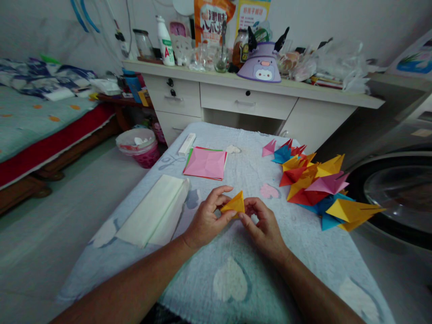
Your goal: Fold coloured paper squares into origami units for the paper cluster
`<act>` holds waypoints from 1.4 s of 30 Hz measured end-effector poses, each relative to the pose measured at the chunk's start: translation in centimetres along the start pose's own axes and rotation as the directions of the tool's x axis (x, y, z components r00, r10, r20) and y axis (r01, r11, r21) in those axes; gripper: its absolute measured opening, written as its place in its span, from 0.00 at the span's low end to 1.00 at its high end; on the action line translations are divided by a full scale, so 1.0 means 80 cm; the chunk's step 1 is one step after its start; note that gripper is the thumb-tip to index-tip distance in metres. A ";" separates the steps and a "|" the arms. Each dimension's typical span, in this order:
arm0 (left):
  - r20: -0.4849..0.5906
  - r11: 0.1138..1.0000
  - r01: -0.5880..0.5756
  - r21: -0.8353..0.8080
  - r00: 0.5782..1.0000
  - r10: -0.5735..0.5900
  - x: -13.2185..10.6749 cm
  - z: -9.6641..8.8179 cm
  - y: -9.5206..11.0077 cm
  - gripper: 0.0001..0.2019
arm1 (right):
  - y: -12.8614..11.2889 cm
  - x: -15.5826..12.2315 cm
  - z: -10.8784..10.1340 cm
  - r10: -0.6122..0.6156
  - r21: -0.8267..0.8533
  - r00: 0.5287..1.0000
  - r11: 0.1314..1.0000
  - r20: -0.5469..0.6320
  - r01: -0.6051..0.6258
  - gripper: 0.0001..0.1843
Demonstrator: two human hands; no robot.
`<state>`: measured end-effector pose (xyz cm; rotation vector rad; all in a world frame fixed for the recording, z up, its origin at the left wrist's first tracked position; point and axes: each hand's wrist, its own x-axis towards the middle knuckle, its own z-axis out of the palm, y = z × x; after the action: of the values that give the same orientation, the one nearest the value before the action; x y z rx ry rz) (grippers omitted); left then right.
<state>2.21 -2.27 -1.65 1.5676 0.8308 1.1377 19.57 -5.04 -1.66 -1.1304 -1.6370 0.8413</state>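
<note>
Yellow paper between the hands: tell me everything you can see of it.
The yellow paper looks thin and matte, folded into a small, roughly triangular shape with creased edges and a point at the top. It is held in front of the patterned tablecloth, the left hand across its left part, the right hand at its right edge. Fingers hide some of it.

Two bare hands (209, 215), one yellow paper triangle (236, 203), one stack of square coloured papers (205, 163) and one slim white rectangular object (187, 144) can be counted. The pointed folded-paper pieces (315, 184) overlap too much to total, but two are pink. Beyond are one purple visor (261, 63) and one pink plastic bin (146, 156).
</note>
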 end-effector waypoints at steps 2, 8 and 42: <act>0.007 0.999 0.035 -0.012 0.999 -0.035 0.002 0.000 0.000 0.24 | 0.002 0.001 -0.002 0.033 -0.034 0.999 0.999 0.029 -0.032 0.06; 0.100 0.977 0.203 0.061 0.973 -0.208 0.009 -0.003 -0.008 0.13 | 0.005 0.004 -0.003 0.117 0.079 0.993 0.990 0.019 -0.118 0.11; 0.156 0.971 0.165 0.173 0.969 -0.193 0.008 0.006 -0.013 0.09 | 0.003 0.006 -0.007 0.052 -0.012 0.977 0.998 -0.208 -0.055 0.07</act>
<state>2.93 -1.53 -2.53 1.6575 0.9444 0.8100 20.14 -4.51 -1.53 -1.2363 -1.4497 0.7185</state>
